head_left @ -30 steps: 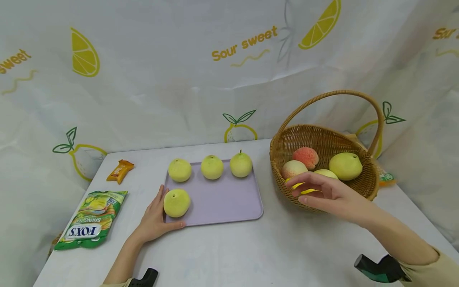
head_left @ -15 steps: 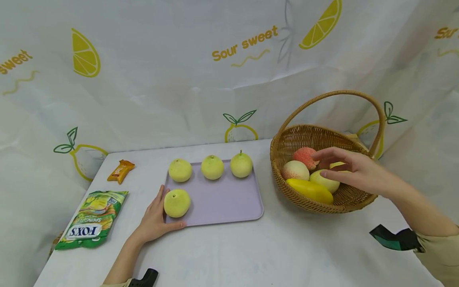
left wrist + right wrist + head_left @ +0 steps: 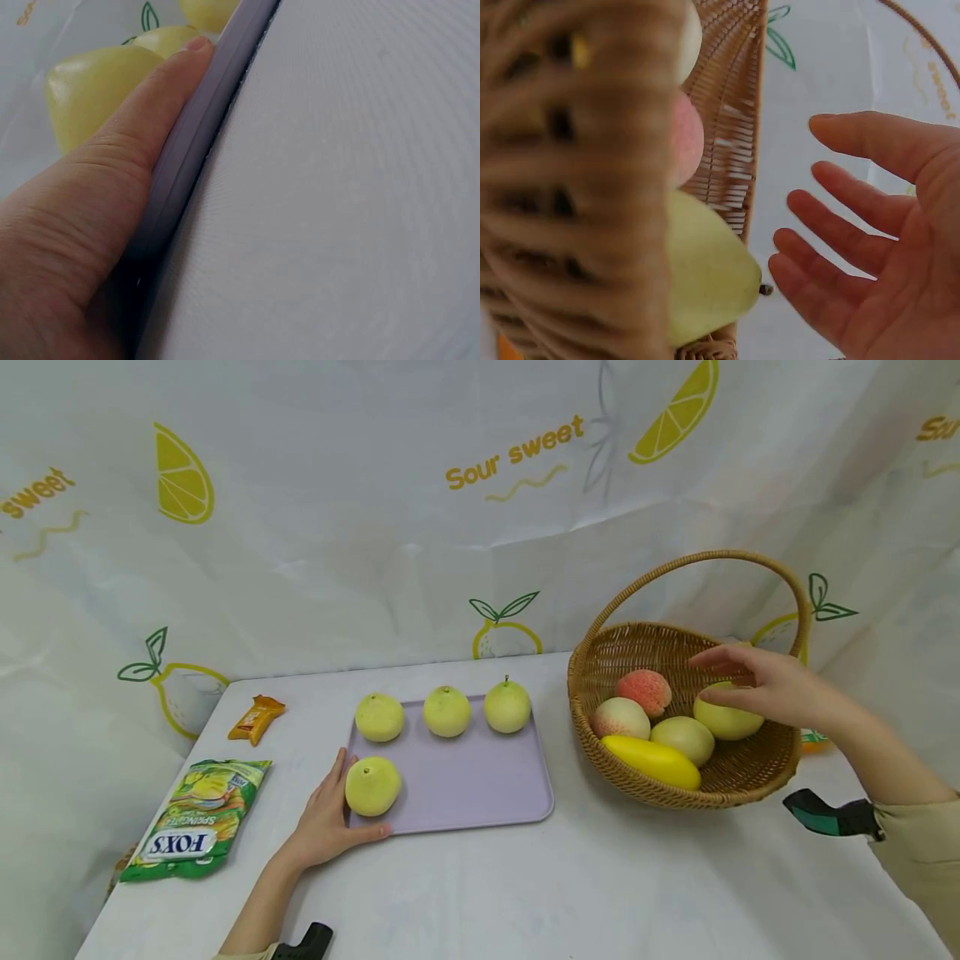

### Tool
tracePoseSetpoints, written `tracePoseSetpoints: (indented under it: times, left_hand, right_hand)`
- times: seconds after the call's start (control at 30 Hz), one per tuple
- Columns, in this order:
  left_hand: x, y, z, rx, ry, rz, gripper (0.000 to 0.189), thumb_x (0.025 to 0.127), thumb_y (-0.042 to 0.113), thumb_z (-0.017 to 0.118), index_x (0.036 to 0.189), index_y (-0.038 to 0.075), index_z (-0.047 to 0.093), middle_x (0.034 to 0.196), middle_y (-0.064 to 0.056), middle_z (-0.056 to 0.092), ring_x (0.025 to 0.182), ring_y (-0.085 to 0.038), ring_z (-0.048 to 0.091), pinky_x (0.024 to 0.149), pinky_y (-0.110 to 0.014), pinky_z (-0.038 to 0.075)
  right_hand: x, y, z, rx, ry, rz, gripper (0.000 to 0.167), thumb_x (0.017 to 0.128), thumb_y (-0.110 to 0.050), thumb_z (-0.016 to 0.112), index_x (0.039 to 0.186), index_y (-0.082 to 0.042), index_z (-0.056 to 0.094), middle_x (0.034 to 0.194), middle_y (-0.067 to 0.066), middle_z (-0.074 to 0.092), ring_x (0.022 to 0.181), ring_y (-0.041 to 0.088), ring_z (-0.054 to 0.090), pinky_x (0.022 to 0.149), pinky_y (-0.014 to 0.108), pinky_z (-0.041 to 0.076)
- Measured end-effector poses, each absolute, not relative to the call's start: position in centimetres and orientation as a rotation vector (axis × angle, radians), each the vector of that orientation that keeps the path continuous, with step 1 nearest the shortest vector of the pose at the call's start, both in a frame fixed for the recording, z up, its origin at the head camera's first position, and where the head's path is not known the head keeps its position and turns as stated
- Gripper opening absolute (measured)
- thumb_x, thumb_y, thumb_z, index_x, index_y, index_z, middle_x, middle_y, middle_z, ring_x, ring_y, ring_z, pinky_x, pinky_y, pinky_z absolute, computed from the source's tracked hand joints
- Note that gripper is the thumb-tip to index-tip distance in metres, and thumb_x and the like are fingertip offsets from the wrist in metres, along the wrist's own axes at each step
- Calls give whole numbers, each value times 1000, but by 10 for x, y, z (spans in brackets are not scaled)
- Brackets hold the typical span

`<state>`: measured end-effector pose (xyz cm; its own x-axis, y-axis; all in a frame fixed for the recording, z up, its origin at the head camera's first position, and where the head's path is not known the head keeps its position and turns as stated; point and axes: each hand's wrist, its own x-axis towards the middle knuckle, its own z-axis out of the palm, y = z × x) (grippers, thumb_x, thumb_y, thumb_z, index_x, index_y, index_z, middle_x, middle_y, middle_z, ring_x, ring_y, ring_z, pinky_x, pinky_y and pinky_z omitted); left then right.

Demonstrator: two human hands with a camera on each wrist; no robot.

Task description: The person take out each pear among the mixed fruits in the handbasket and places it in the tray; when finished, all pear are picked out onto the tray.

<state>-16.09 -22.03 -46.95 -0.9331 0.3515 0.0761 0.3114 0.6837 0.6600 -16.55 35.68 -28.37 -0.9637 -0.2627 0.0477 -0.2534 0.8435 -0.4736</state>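
Note:
My left hand (image 3: pixel 322 822) rests at the near-left corner of a lilac tray (image 3: pixel 472 781), fingers along its left side. In the left wrist view the straight thumb (image 3: pixel 146 112) lies along the rim. Several yellow-green pears sit on the tray, one pear (image 3: pixel 372 786) beside this hand. Above the right side of a wicker basket (image 3: pixel 645 643), my right hand (image 3: pixel 795 689) hovers with fingers spread and nothing held. Below it lies a pear (image 3: pixel 731 722); the right wrist view shows the fingertips a little apart from that pear's stem.
The basket also holds a red peach (image 3: pixel 643 692), a paler peach (image 3: pixel 621 718), another pear (image 3: pixel 682 741) and a yellow mango-like fruit (image 3: pixel 652 762). Its tall handle (image 3: pixel 697 557) arches over them. At left lie a green FOX'S bag (image 3: pixel 198 818) and a small orange packet (image 3: pixel 257 720).
My right hand has moved right and back, from over the yellow fruit at the basket's front to above the pear at its right side. The left hand has stayed at the tray.

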Motion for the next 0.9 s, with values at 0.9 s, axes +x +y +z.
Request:
tracePoseSetpoints:
  times: [0.9]
  left_hand:
    - [-160, -219, -468, 543, 2830, 1094, 119, 72, 46, 83, 153, -5, 13, 160, -25, -2, 143, -50, 6, 107, -69, 6]
  right_hand:
    - [-197, 389, -289, -368, 2719, -243, 73, 72, -27, 85, 130, 1, 52, 112, 23, 57, 89, 32, 54, 73, 47, 50]
